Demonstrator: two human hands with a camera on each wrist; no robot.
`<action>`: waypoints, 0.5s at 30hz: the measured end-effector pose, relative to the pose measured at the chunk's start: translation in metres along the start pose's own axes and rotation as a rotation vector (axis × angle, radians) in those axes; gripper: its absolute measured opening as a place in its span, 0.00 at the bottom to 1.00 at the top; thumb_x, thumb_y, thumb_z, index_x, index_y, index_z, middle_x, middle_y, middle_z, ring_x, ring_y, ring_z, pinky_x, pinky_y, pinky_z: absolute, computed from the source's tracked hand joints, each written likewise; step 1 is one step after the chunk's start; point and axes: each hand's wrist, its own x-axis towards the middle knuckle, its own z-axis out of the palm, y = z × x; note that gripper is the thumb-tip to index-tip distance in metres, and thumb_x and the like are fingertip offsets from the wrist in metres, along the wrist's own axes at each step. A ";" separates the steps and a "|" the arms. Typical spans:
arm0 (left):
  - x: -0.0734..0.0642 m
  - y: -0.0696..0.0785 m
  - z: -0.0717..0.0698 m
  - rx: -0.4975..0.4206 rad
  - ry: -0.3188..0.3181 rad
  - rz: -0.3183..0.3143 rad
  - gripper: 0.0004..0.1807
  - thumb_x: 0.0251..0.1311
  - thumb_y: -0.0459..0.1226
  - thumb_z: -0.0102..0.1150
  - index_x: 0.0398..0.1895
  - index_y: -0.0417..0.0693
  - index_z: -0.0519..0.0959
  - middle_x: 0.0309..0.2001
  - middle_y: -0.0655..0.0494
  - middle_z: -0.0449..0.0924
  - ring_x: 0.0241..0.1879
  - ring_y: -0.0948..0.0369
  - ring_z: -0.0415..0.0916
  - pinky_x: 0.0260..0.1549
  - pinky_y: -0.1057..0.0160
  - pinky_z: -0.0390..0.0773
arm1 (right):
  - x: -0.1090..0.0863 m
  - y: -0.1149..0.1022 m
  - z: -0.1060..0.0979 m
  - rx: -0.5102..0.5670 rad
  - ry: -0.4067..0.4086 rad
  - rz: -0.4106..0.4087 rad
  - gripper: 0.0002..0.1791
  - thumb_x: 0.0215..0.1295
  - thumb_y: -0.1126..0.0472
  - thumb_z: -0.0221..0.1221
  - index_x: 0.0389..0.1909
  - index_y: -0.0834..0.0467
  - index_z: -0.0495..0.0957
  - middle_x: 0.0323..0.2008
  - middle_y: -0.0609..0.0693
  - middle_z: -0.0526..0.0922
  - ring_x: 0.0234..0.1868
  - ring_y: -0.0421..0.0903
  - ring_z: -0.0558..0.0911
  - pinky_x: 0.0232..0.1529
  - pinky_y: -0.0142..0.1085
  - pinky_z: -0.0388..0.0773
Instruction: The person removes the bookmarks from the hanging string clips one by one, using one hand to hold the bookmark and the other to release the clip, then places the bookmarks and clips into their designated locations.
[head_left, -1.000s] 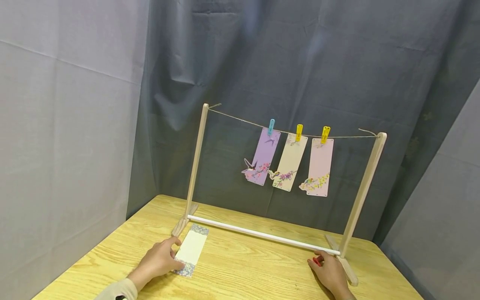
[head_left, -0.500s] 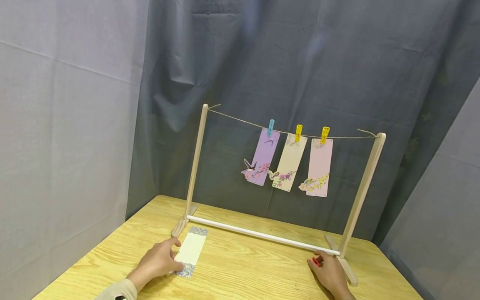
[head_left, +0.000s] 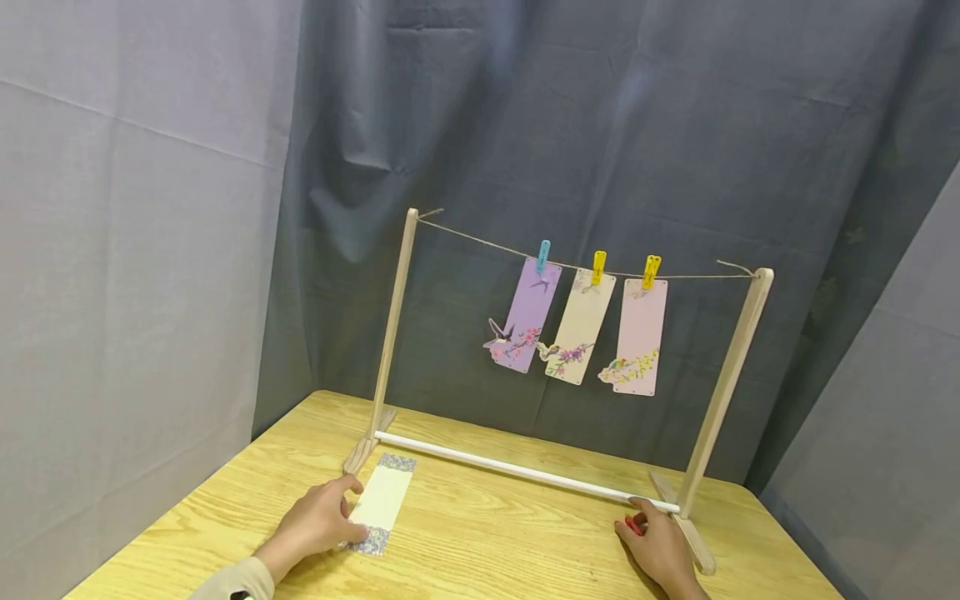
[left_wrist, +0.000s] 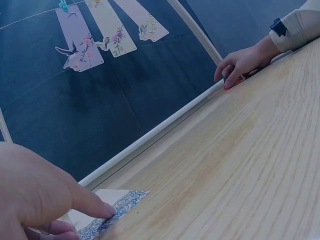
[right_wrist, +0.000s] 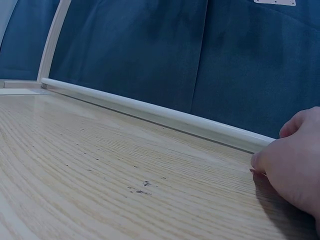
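A white bookmark card [head_left: 385, 493] with blue patterned bands at both ends lies on the table at the left. My left hand [head_left: 318, 517] rests at its left edge, the thumb on the near patterned band and the other fingers loosely bent. Beside the rack's right foot, my right hand [head_left: 660, 546] pinches a small red clothespin [head_left: 634, 525], mostly hidden by the fingers. That hand is right at the end of the white crossbar [head_left: 525, 473]. In the right wrist view the clothespin is hidden behind the hand [right_wrist: 295, 160].
A wooden rack with a left post [head_left: 394, 321] and a right post [head_left: 726, 392] carries a string [head_left: 480, 240]. On it hang a purple card [head_left: 528, 308], a cream card [head_left: 583, 317] and a pink card [head_left: 641, 325], held by one blue and two yellow clothespins. A dark curtain stands behind.
The far end of the white card has shifted very slightly toward me. Both hands stay where they were.
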 end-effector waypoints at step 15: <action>0.000 0.000 0.000 0.012 0.007 -0.003 0.32 0.35 0.45 0.75 0.48 0.50 0.74 0.27 0.59 0.69 0.25 0.60 0.66 0.20 0.61 0.66 | -0.001 0.002 0.001 0.014 0.003 0.001 0.29 0.57 0.47 0.63 0.56 0.58 0.72 0.32 0.46 0.80 0.32 0.44 0.78 0.33 0.47 0.75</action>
